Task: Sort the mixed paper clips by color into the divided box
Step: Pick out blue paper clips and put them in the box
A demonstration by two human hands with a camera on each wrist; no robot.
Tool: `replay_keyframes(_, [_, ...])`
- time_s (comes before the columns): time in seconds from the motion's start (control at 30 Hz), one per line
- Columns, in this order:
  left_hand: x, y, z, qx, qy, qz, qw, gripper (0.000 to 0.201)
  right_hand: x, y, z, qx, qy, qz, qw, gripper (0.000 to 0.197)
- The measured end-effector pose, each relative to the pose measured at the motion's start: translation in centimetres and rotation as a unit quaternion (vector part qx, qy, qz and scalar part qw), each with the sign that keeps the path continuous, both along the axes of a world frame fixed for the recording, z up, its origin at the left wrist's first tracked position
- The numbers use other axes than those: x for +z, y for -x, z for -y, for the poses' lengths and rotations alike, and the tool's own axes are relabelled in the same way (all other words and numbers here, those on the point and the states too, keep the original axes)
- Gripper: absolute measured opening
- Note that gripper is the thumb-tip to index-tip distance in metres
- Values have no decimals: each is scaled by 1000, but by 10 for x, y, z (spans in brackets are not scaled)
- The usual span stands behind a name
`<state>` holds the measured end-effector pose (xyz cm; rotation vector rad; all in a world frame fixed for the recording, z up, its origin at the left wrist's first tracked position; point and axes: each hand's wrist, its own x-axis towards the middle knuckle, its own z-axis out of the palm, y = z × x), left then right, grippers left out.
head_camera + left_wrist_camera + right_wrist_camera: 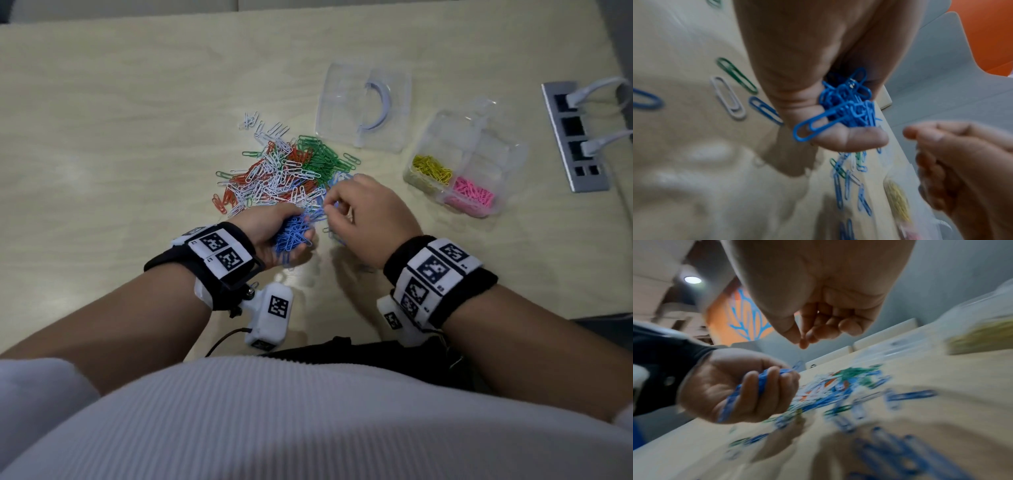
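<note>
Blue clips (pixel 292 236) fill the gripping left hand (pixel 274 233); right hand (pixel 368 219), fingertips pinched, at 3 o'clock; what it holds I cannot tell

Clip pile (pixel 284 174) sits mid-table (pixel 102 137), just ahead of your hands. Your left hand (pixel 274 233) is at the pile's near edge w/ a bunch of clips (pixel 291 236) in it; right hand (pixel 370 219) just beside it, to the right. Divided box (pixel 493 150) lies right of the pile, clips in its two near compartments (far ones hard to tell). Lid (pixel 342 102) lies behind the pile, left of the box. Outlet strip (pixel 575 137) is at far right.
</note>
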<state>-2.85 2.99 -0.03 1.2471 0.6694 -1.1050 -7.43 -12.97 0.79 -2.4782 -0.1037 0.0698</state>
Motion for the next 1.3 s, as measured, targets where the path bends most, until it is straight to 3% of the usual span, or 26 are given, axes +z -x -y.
replay_keyframes(0.2, [12, -8, 54, -28, -5, 12, 1000, 28, 9, 7, 109, -206, 73, 42, 975, 17])
replay_keyframes(0.3, [20, -12, 88, -33, 10, 23, 999, 32, 11, 12, 160, -276, 169, -28, 946, 25])
replay_keyframes(0.4, [28, -17, 124, -30, 27, 37, 999, 31, 3, 20, 187, -259, 216, -135, 932, 36])
replay_keyframes(0.6, [34, -30, 191, -37, 56, 54, 996, 32, -5, 27, 193, -250, 125, -226, 933, 38])
replay_keyframes(0.93, [17, -36, 263, -15, 65, 107, 992, 30, -2, 38, 193, -164, 136, -242, 947, 45])
replay_keyframes(1.1, [10, -33, 280, -44, 31, 197, 979, 25, -3, 35, 197, -156, 138, -240, 948, 47])
replay_keyframes(1.3, [1, -29, 288, -48, 56, 295, 953, 27, -5, 32, 200, -152, 146, -239, 948, 49])
